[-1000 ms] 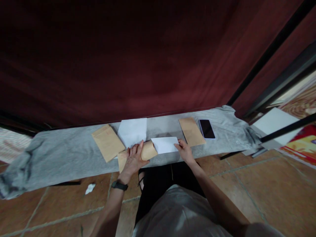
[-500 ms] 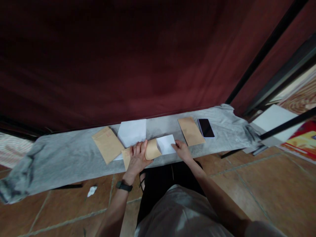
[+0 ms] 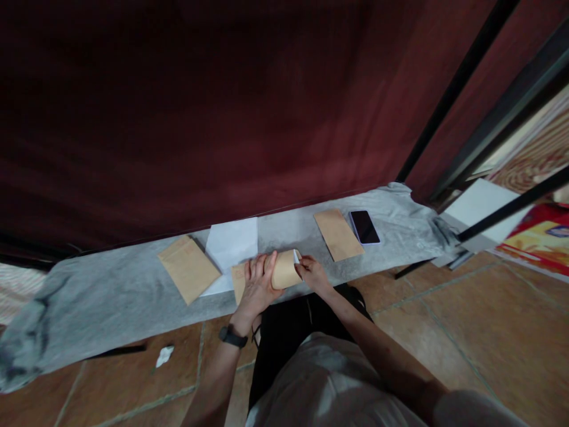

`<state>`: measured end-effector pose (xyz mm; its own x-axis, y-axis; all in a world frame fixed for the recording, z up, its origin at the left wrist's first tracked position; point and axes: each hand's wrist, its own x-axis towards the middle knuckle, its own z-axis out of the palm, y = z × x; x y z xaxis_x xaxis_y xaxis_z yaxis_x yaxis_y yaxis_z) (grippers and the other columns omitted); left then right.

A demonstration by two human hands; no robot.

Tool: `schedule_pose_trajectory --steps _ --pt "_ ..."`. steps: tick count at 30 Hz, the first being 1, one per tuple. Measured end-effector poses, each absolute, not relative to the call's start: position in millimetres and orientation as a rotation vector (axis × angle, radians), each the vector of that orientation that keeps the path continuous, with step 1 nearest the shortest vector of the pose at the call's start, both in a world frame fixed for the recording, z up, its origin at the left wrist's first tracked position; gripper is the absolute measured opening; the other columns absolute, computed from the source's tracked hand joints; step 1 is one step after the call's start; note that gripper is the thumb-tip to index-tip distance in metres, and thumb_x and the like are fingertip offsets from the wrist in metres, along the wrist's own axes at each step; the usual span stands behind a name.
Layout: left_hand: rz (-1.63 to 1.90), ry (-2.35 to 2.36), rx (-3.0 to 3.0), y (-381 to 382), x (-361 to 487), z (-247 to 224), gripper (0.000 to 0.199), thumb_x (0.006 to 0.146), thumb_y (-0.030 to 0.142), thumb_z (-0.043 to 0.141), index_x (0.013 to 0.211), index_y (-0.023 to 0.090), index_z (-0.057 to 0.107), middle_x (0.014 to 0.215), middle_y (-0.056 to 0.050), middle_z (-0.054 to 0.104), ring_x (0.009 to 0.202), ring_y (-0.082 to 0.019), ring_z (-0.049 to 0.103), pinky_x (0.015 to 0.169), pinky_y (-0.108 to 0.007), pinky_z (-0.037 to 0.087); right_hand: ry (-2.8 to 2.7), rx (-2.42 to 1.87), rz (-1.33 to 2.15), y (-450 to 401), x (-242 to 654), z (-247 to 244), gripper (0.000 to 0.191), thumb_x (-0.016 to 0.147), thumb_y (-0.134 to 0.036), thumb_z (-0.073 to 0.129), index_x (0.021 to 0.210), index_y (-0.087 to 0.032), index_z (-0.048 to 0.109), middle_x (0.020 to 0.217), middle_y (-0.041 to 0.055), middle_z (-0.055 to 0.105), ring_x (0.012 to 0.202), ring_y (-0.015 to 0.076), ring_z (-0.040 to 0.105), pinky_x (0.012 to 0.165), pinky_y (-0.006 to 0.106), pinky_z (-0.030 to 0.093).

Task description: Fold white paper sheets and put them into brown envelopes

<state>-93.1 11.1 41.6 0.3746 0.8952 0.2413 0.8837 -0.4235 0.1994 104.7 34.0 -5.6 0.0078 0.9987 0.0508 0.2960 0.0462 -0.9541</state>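
Observation:
A brown paper envelope (image 3: 285, 270) lies near the front edge of the bench, its mouth bulged open to the right. Across its middle, my left hand (image 3: 260, 284) grips it, thumb on the near side and fingers over the top. At the open end, my right hand (image 3: 312, 273) pinches a white sheet of paper (image 3: 296, 257); only a narrow strip of it shows, the rest being inside the envelope. Left of my hands are another brown envelope (image 3: 189, 270) and white paper (image 3: 233, 240). A third envelope (image 3: 339, 235) lies to the right.
A phone (image 3: 365, 227) with a dark screen rests beside the right envelope. Grey cloth (image 3: 111, 302) covers the narrow bench, with a dark red curtain (image 3: 267, 148) behind it. At the right stand a white box (image 3: 482, 204) and a black pole (image 3: 457, 89). Crumpled tissue (image 3: 164, 356) lies on the tiled floor.
My right hand has moved left toward the envelope, and the white sheet has slid nearly all the way inside. My left hand keeps its grip on the envelope. The view has shifted slightly.

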Motion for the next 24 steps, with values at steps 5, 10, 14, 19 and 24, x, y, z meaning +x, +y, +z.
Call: schedule_pose_trajectory --steps 5,10,14,19,24 --pt "0.497 1.647 2.578 12.7 -91.3 41.2 0.109 0.073 0.044 0.078 0.160 0.020 0.017 0.149 -0.019 0.043 0.144 -0.039 0.035 0.120 -0.058 0.017 -1.423 -1.449 0.939 31.7 108.4 -4.2 0.012 0.079 -0.016 0.062 0.083 -0.022 0.072 0.090 0.0026 0.066 0.077 0.0168 0.063 0.077 0.029 0.051" --pt "0.453 1.652 2.597 14.2 -90.3 39.6 0.112 0.071 0.042 0.080 0.160 0.021 0.015 0.150 -0.019 0.042 0.144 -0.038 0.034 0.121 -0.059 0.016 -1.388 -1.394 0.896 29.3 108.6 0.2 0.020 0.075 -0.014 0.061 0.092 -0.024 0.067 0.094 0.0014 0.064 0.080 0.0169 0.062 0.080 0.030 0.052" --pt "0.434 1.655 2.598 14.7 -89.2 40.5 0.113 0.071 0.040 0.080 0.161 0.021 0.014 0.150 -0.019 0.042 0.145 -0.038 0.034 0.121 -0.059 0.016 -1.248 -1.341 0.960 29.6 105.7 -1.7 0.051 0.072 -0.017 0.064 0.122 -0.024 0.058 0.097 0.0007 0.064 0.080 0.0168 0.063 0.077 0.031 0.053" --pt "0.439 1.622 2.620 15.2 -89.3 41.5 0.110 0.073 0.041 0.079 0.161 0.021 0.015 0.152 -0.019 0.041 0.146 -0.038 0.032 0.122 -0.059 0.015 -1.060 -1.315 1.190 35.6 107.2 -11.9 0.054 0.070 -0.025 0.063 0.124 -0.022 0.059 0.083 -0.0025 0.064 0.067 0.0143 0.060 0.059 0.025 0.048" --pt "0.432 1.575 2.632 17.1 -89.2 39.4 0.109 0.073 0.041 0.079 0.161 0.021 0.017 0.155 -0.020 0.038 0.148 -0.039 0.029 0.123 -0.060 0.012 -1.119 -1.295 1.245 40.2 114.4 -14.0 0.014 0.070 -0.027 0.062 0.081 -0.021 0.067 0.067 -0.0030 0.065 0.064 0.0151 0.060 0.061 0.026 0.049"
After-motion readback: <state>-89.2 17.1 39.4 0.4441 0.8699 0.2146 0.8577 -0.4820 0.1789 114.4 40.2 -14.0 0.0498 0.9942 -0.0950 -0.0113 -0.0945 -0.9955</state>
